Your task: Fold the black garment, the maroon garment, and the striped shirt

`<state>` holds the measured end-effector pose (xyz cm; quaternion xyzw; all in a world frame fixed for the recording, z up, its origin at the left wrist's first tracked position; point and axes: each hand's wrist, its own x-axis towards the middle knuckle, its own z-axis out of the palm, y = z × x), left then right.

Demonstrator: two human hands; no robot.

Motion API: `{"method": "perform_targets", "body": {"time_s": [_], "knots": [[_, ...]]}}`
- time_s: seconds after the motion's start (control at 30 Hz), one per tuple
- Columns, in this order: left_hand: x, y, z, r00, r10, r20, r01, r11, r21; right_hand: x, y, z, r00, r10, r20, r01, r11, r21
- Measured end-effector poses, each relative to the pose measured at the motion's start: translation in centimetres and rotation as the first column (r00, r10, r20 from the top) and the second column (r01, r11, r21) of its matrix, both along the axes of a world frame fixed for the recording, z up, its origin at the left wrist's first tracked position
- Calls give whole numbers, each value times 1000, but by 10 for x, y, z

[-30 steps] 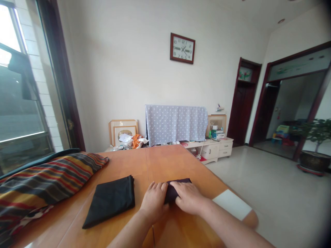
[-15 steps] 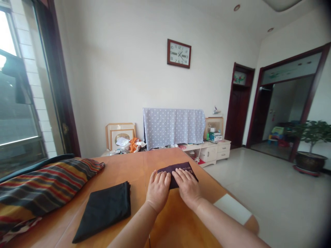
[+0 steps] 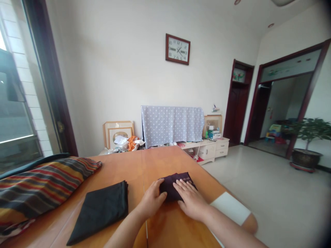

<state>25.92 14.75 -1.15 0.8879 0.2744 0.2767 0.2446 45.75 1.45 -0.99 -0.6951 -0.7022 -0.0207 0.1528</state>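
Observation:
A small folded dark purple cloth [image 3: 172,182] lies on the orange wooden table [image 3: 160,162] in front of me. My left hand [image 3: 151,200] grips its left near edge, fingers curled around the fabric. Flat on the right half of the cloth rests my right hand [image 3: 190,201], fingers stretched out and together. A larger folded black cloth [image 3: 100,210] lies on the table to the left, apart from both hands.
A striped cushion [image 3: 43,186] lies at the table's left side by the window. A white patch [image 3: 230,208] marks the table's right corner. Beyond stand a low cabinet [image 3: 214,148] with a dotted cover [image 3: 172,124], framed pictures and a potted plant [image 3: 307,144].
Both hands pushed the purple cloth away, then drew back with it. My left hand went from lying flat on it to gripping its left edge.

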Motion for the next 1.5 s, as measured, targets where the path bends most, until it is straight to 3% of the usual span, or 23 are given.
{"method": "perform_targets", "body": {"time_s": [0.13, 0.2, 0.3, 0.57, 0.9, 1.07, 1.3, 1.5], "knots": [[-14, 12, -19, 952, 244, 185, -219, 965, -143, -13, 2, 19, 999, -42, -24, 43, 996, 72], [-21, 13, -26, 939, 282, 198, -246, 951, -185, -20, 4, 28, 996, -80, -31, 84, 985, 150], [-25, 10, -29, 947, 251, 200, -216, 959, -182, -28, 9, 29, 994, -108, -31, 112, 970, 214], [-14, -8, -18, 988, 90, 127, -61, 973, -221, -29, 13, 2, 994, -102, -40, 107, 980, 169], [-18, -13, -6, 991, 130, 18, -124, 972, -202, -32, 2, 11, 982, -152, 113, 135, 979, 150], [-15, -13, -6, 983, 142, 113, -109, 961, -256, -32, 15, 6, 963, -162, 214, 138, 983, 123], [-16, -10, -1, 936, 252, 246, -161, 927, -338, -28, 30, -2, 929, -176, 326, 138, 981, 137], [-19, -1, -8, 917, 295, 269, -201, 923, -329, -5, 65, -4, 919, -214, 332, 174, 974, 146]]}}
